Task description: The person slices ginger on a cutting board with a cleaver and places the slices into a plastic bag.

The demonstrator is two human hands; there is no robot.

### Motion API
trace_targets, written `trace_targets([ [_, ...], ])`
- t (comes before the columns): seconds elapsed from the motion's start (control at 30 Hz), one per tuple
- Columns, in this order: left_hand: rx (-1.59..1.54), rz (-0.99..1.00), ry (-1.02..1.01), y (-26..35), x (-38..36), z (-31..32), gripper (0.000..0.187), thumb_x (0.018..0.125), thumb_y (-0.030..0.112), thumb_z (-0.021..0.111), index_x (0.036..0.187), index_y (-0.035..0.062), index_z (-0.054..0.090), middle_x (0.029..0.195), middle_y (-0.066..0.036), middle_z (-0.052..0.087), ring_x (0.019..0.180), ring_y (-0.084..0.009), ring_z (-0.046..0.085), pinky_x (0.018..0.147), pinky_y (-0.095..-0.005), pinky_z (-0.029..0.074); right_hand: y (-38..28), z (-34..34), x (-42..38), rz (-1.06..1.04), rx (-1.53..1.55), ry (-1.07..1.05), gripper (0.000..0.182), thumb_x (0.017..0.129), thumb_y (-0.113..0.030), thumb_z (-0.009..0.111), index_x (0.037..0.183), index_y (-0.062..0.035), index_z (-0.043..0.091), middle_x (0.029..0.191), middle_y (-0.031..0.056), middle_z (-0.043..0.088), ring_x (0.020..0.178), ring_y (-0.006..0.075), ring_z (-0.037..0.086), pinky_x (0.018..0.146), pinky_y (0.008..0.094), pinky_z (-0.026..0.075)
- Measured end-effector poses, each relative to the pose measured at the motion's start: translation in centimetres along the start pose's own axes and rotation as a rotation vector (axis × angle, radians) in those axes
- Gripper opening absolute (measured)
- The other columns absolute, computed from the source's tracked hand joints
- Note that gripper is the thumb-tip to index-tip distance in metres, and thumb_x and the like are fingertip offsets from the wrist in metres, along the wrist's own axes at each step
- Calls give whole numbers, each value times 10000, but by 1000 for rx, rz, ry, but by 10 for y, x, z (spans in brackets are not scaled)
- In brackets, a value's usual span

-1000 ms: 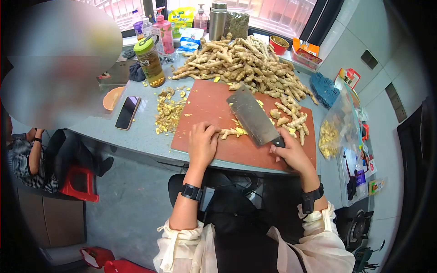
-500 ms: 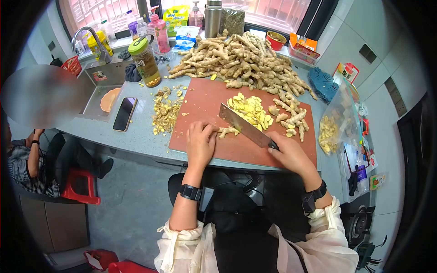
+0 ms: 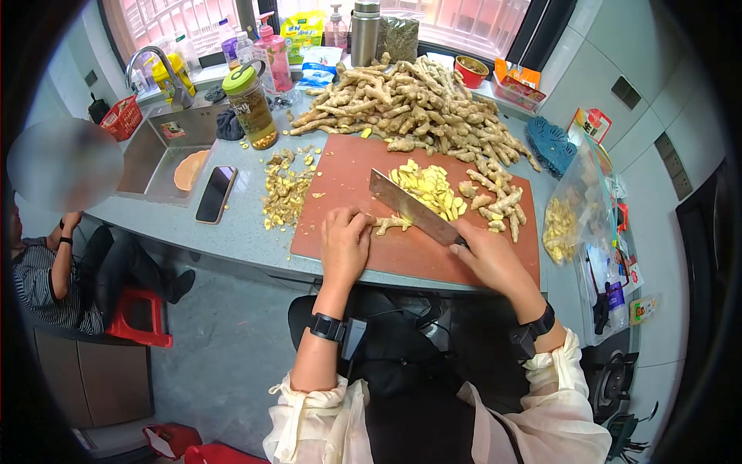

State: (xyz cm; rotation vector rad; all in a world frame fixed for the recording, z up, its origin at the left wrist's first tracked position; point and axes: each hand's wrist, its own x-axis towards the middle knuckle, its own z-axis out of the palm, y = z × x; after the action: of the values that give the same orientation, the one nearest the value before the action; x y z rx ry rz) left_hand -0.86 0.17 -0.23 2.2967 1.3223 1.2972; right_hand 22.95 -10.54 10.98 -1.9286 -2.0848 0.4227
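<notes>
On the brown cutting board, my left hand has its fingers bent closed over the left end of a ginger root. My right hand is wrapped round the black handle of a cleaver. The blade slants across the board, its lower edge at the root's right end. Behind the blade lies a heap of yellow ginger slices. Knobbly ginger pieces lie to the right of the slices.
A big pile of ginger stands behind the board. Ginger scraps, a phone and a green-lidded jar are on the left. A plastic bag stands right. A person sits at far left near the sink.
The cleaver blade has shifted very slightly relative to the root. The whole view has moved a little; both hands keep their grips.
</notes>
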Motion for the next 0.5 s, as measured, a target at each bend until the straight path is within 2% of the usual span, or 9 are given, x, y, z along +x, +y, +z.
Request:
trace_targets([
  [0.37, -19, -5, -5, -2, 0, 0, 94, 841, 115, 732, 934, 132, 739, 1016, -35, 648, 1051, -284, 578, 910, -420, 440, -2, -3, 1, 0, -17, -60, 268, 946, -168, 630, 1146, -29, 518, 1002, 262, 677, 979, 460, 644, 821, 544, 508],
  [0.5, -22, 1, 5, -2, 1, 0, 99, 830, 105, 736, 925, 131, 737, 1009, -30, 647, 1043, -281, 579, 904, -417, 443, -7, -8, 6, -4, -68, -105, 246, 950, -173, 635, 1079, -12, 501, 925, 267, 669, 919, 469, 649, 779, 549, 507],
])
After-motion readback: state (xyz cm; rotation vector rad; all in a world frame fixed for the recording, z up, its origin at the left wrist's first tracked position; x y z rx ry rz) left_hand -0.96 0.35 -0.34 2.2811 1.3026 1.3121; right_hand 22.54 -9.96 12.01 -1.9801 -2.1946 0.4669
